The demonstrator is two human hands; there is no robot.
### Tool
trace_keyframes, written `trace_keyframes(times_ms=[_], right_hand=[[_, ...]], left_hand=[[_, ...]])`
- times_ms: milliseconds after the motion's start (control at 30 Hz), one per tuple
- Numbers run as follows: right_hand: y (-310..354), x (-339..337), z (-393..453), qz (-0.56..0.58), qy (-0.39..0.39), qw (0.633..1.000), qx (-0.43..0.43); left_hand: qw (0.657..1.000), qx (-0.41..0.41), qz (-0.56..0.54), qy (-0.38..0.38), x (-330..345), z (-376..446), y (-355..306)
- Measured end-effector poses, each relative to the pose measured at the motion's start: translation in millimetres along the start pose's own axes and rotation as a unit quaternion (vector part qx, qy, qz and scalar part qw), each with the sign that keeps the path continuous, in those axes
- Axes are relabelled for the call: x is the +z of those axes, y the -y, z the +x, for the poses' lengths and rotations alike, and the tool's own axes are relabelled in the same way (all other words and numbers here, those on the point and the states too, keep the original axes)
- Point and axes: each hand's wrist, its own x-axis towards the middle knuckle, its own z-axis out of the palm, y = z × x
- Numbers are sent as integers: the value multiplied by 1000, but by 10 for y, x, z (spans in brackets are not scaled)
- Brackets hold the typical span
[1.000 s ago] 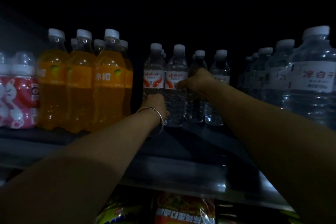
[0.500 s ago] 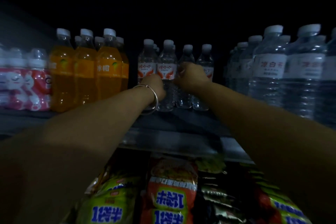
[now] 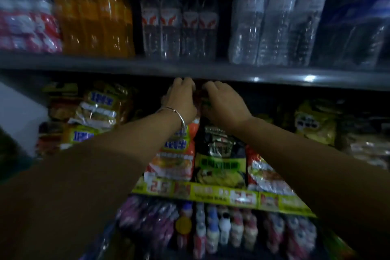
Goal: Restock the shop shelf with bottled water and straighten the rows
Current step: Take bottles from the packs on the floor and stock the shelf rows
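Small water bottles (image 3: 179, 25) with red-and-white labels stand in a row on the upper shelf (image 3: 190, 69), with no hand on them. Large water bottles (image 3: 274, 19) stand to their right. My left hand (image 3: 181, 99), a bangle on its wrist, and my right hand (image 3: 223, 101) are close together just below the shelf's front edge, in front of the noodle packets. I see both from behind with the fingers curled away from me. Blur hides whether they hold anything.
Orange drink bottles (image 3: 95, 17) and red-and-white small bottles (image 3: 27, 25) fill the upper shelf's left. Noodle packets (image 3: 219, 154) crowd the middle shelf behind a yellow price strip (image 3: 211, 192). Small drink bottles (image 3: 221, 230) stand on the shelf below.
Both hands have left the small water bottles and dropped below the upper shelf's edge. The view has tilted down, so the packet shelf and the lower bottles now show.
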Motion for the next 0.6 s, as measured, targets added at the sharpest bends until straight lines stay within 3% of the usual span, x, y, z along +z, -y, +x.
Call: trace_keyframes(times_ms=[167,367,600], right_hand=[[-56,674,-887,15,91,995,46],[-43,1954,-2086,51,180,980,73],[86,3644,-3772,86,347,929,92]], left_hand=[[996,-27,40,78,830,-790,277],[971,-85,92,201,2048,-1885,975],[931,-115,150,313,3537,-3421,1943]])
